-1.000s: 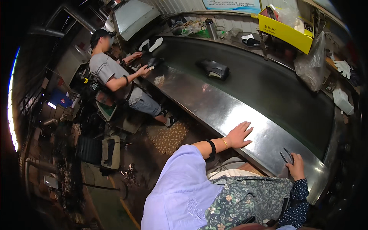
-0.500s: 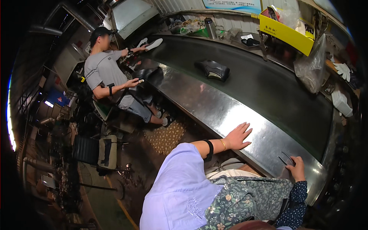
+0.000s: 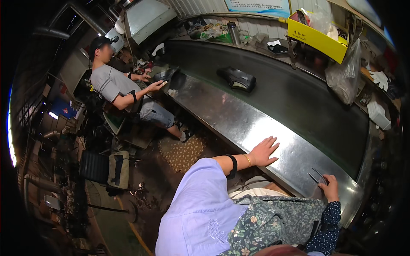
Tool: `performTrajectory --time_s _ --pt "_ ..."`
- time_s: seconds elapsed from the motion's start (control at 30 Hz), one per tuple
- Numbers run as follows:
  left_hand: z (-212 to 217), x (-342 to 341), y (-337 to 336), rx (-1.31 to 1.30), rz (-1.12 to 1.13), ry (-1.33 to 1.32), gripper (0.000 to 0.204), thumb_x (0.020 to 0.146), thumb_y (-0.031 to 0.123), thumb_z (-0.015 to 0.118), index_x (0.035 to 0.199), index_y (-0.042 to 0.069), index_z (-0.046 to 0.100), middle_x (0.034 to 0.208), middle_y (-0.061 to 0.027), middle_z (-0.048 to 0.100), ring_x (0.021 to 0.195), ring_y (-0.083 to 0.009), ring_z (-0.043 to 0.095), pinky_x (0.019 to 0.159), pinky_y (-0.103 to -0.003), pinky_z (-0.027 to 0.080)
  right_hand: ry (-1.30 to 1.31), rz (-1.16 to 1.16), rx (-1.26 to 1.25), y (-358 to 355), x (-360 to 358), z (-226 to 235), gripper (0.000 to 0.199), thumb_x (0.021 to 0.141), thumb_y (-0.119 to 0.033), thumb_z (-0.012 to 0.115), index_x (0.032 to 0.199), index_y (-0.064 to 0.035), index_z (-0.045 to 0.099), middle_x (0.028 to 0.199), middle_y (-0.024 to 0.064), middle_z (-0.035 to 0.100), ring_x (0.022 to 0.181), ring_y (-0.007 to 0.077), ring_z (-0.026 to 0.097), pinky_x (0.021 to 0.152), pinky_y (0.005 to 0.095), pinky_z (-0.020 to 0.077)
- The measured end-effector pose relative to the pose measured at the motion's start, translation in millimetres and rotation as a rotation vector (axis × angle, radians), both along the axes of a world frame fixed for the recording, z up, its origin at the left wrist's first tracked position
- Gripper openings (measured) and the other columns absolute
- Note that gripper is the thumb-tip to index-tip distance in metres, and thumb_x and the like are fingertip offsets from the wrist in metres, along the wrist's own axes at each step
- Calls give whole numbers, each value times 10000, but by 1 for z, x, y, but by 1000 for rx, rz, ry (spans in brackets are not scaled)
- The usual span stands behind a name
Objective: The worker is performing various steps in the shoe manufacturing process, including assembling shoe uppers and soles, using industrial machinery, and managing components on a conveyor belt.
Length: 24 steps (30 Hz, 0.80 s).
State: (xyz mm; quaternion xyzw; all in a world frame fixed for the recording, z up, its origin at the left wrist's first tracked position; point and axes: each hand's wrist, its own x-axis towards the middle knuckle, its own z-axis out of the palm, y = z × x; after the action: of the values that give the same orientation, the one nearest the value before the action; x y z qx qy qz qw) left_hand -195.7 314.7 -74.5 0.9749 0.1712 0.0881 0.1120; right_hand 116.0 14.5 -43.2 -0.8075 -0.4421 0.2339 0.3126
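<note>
My left hand (image 3: 264, 152) lies palm down on the shiny metal ledge (image 3: 230, 117), fingers spread, holding nothing. Farther right, my right hand (image 3: 330, 187) grips a pair of tweezers (image 3: 317, 176) above the same ledge. The tweezers' two tips stand apart and point up and left, with nothing visible between them. Well beyond my hands, a black shoe (image 3: 236, 79) rests on the dark belt (image 3: 299, 104).
At the left, a co-worker (image 3: 121, 83) has their hands near another black shoe (image 3: 168, 77). A yellow box (image 3: 316, 38) and a plastic bag (image 3: 344, 79) are at the back right. A steel flask (image 3: 234, 33) stands behind the belt. A chair (image 3: 117, 170) is at lower left.
The co-worker has drawn back the arm that held a white sole over the belt; that sole is out of their hand. Their black shoe has shifted up and right. My hands stay put.
</note>
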Motion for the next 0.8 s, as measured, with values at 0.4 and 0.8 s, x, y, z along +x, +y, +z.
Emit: performTrajectory --time_s 0.4,0.8 --pt "0 0 0 -13 8 5 689 922 484 515 1400 -4 422 1488 -273 321 1390 -430 289 1158 -485 244 -179 30 -65 9 -10 6 290 655 22 762 920 10 645 898 131 600 848 308 598 769 374 489" --pt "4 1 0 -1 3 -8 691 920 480 524 1405 -2 424 1482 -275 334 1387 -435 297 1151 -490 259 -263 93 30 8 -10 2 237 707 8 702 924 19 609 868 167 566 830 360 565 734 404 459"
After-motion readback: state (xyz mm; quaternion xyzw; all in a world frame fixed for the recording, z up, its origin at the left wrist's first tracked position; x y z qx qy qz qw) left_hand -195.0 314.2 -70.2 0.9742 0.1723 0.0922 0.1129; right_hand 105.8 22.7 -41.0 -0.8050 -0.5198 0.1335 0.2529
